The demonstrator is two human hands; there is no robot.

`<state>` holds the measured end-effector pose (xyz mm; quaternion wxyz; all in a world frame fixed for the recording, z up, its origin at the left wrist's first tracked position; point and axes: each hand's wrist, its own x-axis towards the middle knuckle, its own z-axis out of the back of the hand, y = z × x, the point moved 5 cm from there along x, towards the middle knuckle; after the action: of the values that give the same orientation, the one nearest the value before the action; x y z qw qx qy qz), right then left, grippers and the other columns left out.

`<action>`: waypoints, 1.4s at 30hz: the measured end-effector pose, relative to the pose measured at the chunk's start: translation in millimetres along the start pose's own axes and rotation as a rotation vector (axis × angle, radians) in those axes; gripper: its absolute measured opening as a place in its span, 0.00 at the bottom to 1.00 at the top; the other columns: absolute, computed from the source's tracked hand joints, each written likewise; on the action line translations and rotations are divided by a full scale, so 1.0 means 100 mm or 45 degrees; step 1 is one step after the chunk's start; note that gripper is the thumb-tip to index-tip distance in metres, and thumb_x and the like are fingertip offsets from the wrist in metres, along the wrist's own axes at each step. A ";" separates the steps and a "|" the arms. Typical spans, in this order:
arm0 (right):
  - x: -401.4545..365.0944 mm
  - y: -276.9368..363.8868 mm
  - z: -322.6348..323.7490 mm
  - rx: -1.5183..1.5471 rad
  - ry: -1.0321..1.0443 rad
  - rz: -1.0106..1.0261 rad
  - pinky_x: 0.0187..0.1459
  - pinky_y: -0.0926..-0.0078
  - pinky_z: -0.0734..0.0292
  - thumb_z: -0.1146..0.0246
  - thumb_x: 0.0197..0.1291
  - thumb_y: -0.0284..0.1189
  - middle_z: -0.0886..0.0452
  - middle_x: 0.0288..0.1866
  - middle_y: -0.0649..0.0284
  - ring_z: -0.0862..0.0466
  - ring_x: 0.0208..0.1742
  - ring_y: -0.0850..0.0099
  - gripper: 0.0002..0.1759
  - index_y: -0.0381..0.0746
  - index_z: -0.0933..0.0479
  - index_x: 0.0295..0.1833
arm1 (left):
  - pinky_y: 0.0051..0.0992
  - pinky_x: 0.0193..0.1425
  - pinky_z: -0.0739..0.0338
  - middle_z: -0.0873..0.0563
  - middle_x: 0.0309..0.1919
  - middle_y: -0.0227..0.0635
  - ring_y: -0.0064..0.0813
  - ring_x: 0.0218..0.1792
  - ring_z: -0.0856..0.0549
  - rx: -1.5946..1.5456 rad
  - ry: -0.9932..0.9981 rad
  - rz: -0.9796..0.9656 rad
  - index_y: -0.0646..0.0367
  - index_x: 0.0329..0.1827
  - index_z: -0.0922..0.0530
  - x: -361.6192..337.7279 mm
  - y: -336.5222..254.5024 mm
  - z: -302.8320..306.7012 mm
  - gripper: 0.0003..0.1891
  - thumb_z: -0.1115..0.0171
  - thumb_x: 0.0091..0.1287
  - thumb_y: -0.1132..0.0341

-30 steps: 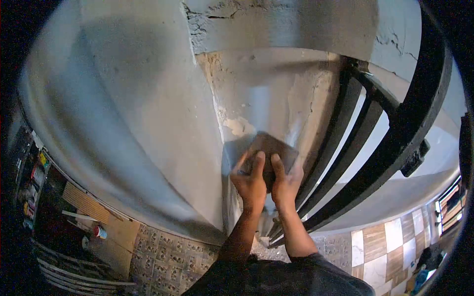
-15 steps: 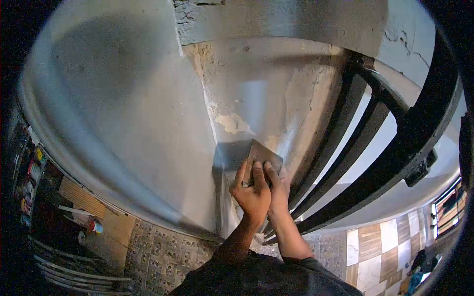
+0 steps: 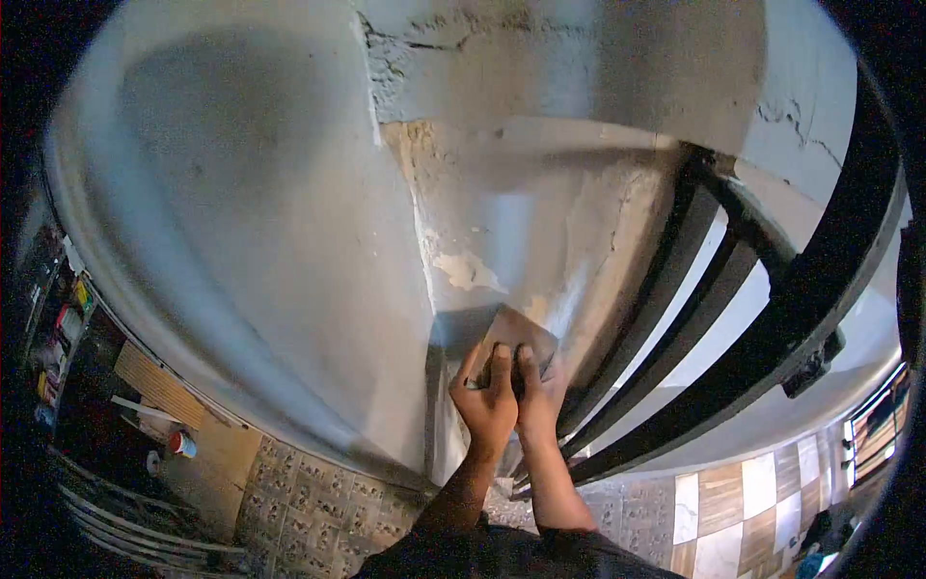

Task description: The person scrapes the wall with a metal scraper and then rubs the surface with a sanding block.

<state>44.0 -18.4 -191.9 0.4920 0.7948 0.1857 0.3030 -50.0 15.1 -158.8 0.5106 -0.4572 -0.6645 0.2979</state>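
Observation:
A flat, grey-brown rectangular plate [image 3: 519, 333] is held tilted, one corner pointing up, against or very close to the plastered wall recess [image 3: 540, 232]. My left hand [image 3: 485, 403] grips its left lower side, thumb lying on the near face. On the right lower side my right hand [image 3: 537, 400] does the same, its thumb beside the other one. The fingers behind the plate are mostly hidden. Above the plate is a pale bare patch [image 3: 470, 272] in the wall's surface.
Dark metal bars [image 3: 666, 280] of a window grille rise close on my right. A cracked ledge [image 3: 502, 68] crosses the top. Below lie patterned floor tiles [image 3: 318, 502], a corrugated brown sheet [image 3: 159, 386], a small red-and-white tub [image 3: 181, 444] and a cluttered shelf [image 3: 63, 333].
The camera has tilted up a little, so wall, hands and plate appear lower in view. Against the wall, the plate has barely shifted; both hands keep their hold.

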 end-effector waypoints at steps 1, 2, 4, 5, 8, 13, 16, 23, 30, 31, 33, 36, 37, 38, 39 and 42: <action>0.00 0.02 -0.03 0.022 -0.009 -0.028 0.55 0.72 0.33 0.39 0.61 0.42 0.24 0.50 0.57 0.25 0.51 0.68 0.27 0.32 0.33 0.56 | 0.25 0.43 0.24 0.15 0.35 0.40 0.25 0.38 0.18 -0.069 0.021 0.029 0.71 0.42 0.22 0.02 -0.01 -0.01 0.12 0.38 0.63 0.68; -0.01 0.08 -0.06 0.022 -0.005 -0.009 0.55 0.72 0.33 0.39 0.61 0.42 0.24 0.50 0.57 0.25 0.51 0.68 0.27 0.32 0.33 0.56 | 0.25 0.43 0.24 0.15 0.35 0.40 0.25 0.38 0.18 -0.083 0.022 0.016 0.71 0.42 0.22 0.03 -0.05 0.00 0.12 0.38 0.63 0.68; -0.11 0.17 -0.11 0.081 -0.101 -0.085 0.54 0.75 0.34 0.40 0.61 0.37 0.24 0.48 0.60 0.26 0.50 0.70 0.23 0.33 0.31 0.55 | 0.25 0.44 0.25 0.16 0.35 0.38 0.24 0.38 0.19 -0.007 0.090 0.020 0.70 0.43 0.22 0.04 -0.11 0.02 0.13 0.37 0.63 0.67; -0.14 0.22 -0.14 0.152 -0.140 -0.068 0.52 0.75 0.33 0.39 0.60 0.37 0.23 0.46 0.60 0.25 0.48 0.70 0.22 0.32 0.30 0.53 | 0.25 0.44 0.25 0.16 0.35 0.38 0.24 0.38 0.19 -0.008 0.096 0.017 0.70 0.43 0.22 0.04 -0.12 0.03 0.13 0.37 0.63 0.67; -0.18 0.13 -0.12 0.132 -0.150 -0.060 0.52 0.73 0.30 0.38 0.60 0.41 0.24 0.49 0.56 0.24 0.49 0.68 0.27 0.32 0.33 0.56 | 0.25 0.43 0.25 0.16 0.35 0.37 0.24 0.37 0.19 -0.036 0.081 0.053 0.70 0.43 0.22 0.05 -0.08 0.10 0.14 0.36 0.62 0.65; -0.18 0.15 -0.13 -0.108 -0.260 0.154 0.50 0.75 0.32 0.40 0.62 0.38 0.23 0.44 0.58 0.25 0.44 0.71 0.22 0.31 0.30 0.51 | 0.26 0.48 0.26 0.16 0.38 0.38 0.27 0.40 0.19 -0.045 0.183 0.168 0.69 0.46 0.21 0.15 0.04 0.11 0.17 0.35 0.61 0.63; -0.19 0.19 -0.10 -0.259 -0.339 0.284 0.49 0.74 0.31 0.40 0.63 0.37 0.23 0.43 0.58 0.25 0.43 0.70 0.21 0.29 0.30 0.50 | 0.32 0.59 0.32 0.18 0.47 0.44 0.36 0.50 0.21 -0.126 0.222 0.282 0.68 0.49 0.22 0.14 -0.01 0.10 0.20 0.34 0.59 0.62; -0.20 0.29 -0.15 -0.195 -0.286 0.174 0.49 0.74 0.31 0.40 0.63 0.33 0.23 0.44 0.56 0.24 0.44 0.69 0.19 0.29 0.30 0.51 | 0.27 0.49 0.26 0.16 0.40 0.40 0.29 0.41 0.19 -0.161 0.148 0.249 0.69 0.45 0.21 0.16 0.06 0.10 0.16 0.34 0.59 0.66; -0.18 0.28 -0.10 -0.249 -0.294 0.242 0.51 0.68 0.30 0.40 0.62 0.37 0.22 0.45 0.51 0.23 0.45 0.64 0.23 0.28 0.31 0.52 | 0.25 0.48 0.26 0.16 0.38 0.38 0.27 0.40 0.19 -0.192 0.081 0.291 0.69 0.44 0.20 0.13 0.06 0.07 0.16 0.33 0.58 0.66; -0.15 0.24 -0.07 -0.323 -0.292 0.241 0.51 0.68 0.30 0.40 0.62 0.38 0.21 0.45 0.50 0.23 0.45 0.64 0.24 0.28 0.31 0.52 | 0.26 0.49 0.26 0.16 0.38 0.39 0.27 0.41 0.19 -0.168 0.080 0.252 0.70 0.43 0.20 0.13 0.06 0.06 0.16 0.33 0.58 0.66; -0.18 0.21 -0.09 -0.386 -0.288 0.241 0.50 0.69 0.30 0.39 0.61 0.39 0.21 0.45 0.50 0.23 0.45 0.64 0.24 0.28 0.31 0.52 | 0.26 0.49 0.26 0.16 0.39 0.39 0.27 0.41 0.19 -0.139 0.080 0.204 0.70 0.43 0.20 0.13 0.04 0.11 0.16 0.33 0.58 0.65; -0.20 0.32 -0.10 -0.231 -0.249 0.143 0.51 0.68 0.30 0.39 0.61 0.40 0.22 0.47 0.50 0.23 0.47 0.65 0.25 0.28 0.30 0.52 | 0.27 0.49 0.27 0.16 0.39 0.39 0.27 0.41 0.19 -0.159 0.084 0.236 0.70 0.42 0.21 0.13 0.10 0.08 0.16 0.33 0.58 0.65; -0.20 0.31 -0.10 -0.243 -0.219 0.095 0.51 0.67 0.30 0.40 0.61 0.40 0.22 0.46 0.50 0.23 0.47 0.65 0.25 0.28 0.30 0.52 | 0.26 0.49 0.27 0.16 0.38 0.39 0.27 0.40 0.20 -0.134 0.061 0.255 0.70 0.42 0.21 0.12 0.10 0.09 0.16 0.32 0.57 0.65; -0.20 0.29 -0.10 -0.254 -0.186 0.047 0.51 0.67 0.30 0.40 0.62 0.40 0.21 0.46 0.50 0.23 0.47 0.65 0.25 0.29 0.30 0.52 | 0.26 0.48 0.27 0.16 0.37 0.38 0.27 0.39 0.20 -0.108 0.035 0.271 0.70 0.42 0.21 0.12 0.10 0.11 0.17 0.32 0.57 0.65; -0.21 0.27 -0.09 -0.252 -0.184 0.047 0.51 0.67 0.30 0.40 0.62 0.40 0.21 0.46 0.50 0.23 0.47 0.65 0.25 0.29 0.30 0.52 | 0.26 0.48 0.27 0.16 0.37 0.38 0.27 0.39 0.20 -0.107 0.033 0.269 0.70 0.42 0.21 0.12 0.09 0.12 0.17 0.32 0.57 0.65; -0.31 0.09 0.02 -0.290 -0.221 0.180 0.47 0.69 0.28 0.41 0.63 0.39 0.21 0.41 0.55 0.22 0.42 0.65 0.22 0.30 0.29 0.49 | 0.27 0.48 0.27 0.17 0.36 0.36 0.28 0.38 0.20 -0.398 0.030 0.444 0.69 0.42 0.21 0.13 0.12 0.12 0.16 0.31 0.56 0.66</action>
<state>22.2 -42.7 -193.9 0.5704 0.7682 0.0506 0.2863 -58.2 32.7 -167.1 0.3820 -0.6420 -0.6076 0.2699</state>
